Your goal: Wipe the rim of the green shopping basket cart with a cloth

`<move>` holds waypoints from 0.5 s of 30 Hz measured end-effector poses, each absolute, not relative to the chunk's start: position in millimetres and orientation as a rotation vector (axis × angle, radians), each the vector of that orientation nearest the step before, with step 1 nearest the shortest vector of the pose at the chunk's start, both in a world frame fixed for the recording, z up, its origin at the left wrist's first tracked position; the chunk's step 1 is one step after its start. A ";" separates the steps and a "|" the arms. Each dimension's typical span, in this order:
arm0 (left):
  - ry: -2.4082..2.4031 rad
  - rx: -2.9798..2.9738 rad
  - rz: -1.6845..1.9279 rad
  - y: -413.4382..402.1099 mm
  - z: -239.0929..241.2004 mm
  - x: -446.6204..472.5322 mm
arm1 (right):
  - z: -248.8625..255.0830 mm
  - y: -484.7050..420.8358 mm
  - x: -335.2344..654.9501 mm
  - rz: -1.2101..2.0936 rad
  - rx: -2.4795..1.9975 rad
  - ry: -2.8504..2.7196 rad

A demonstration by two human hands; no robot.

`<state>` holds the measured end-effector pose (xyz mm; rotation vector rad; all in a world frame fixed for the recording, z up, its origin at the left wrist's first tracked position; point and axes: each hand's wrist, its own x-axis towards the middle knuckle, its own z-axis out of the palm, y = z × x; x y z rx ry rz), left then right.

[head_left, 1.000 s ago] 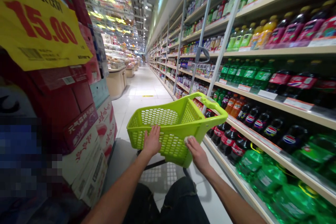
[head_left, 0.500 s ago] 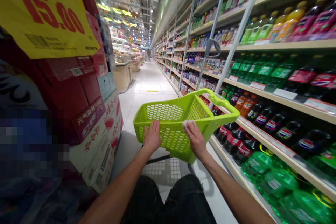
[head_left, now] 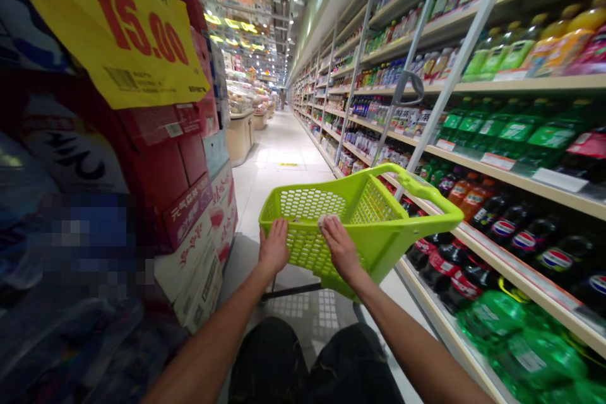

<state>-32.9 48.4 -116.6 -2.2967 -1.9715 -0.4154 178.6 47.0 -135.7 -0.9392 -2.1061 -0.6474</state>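
A lime-green plastic shopping cart (head_left: 379,265) with honeycomb holes stands sideways in front of my knees, its handle to the right. My left hand (head_left: 275,247) lies against the near side wall towards the left end, fingers stretched out up to the rim. Nothing shows in that hand. Further right, my right hand (head_left: 339,247) presses a small crumpled white cloth (head_left: 326,221) onto the near top rim under its fingertips. Most of the cloth is covered by the fingers; whether it is fabric or tissue I cannot tell.
Shelves (head_left: 521,183) of bottled drinks line the right side, with large green bottles (head_left: 525,353) at the bottom. Stacked cartons (head_left: 189,259) stand close on the left below a yellow price sign (head_left: 146,31). A tiled aisle (head_left: 279,139) runs ahead.
My right hand has slid left along the rim with the white cloth, closer to my left hand. The view has turned left, so the cart and shelves sit further right.
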 end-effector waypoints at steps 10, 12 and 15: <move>-2.142 -2.377 -0.864 59.6 -122.5 -84.9 | -159.8 52.1 119.2 -0.544 -0.744 -2.314; -2.193 -2.407 -1.054 63.9 -122.6 -90.6 | -150.2 63.8 94.5 -0.522 -0.759 -2.258; -2.260 -2.435 -1.331 68.4 -123.0 -98.6 | -168.5 73.0 70.1 -0.484 -0.769 -2.290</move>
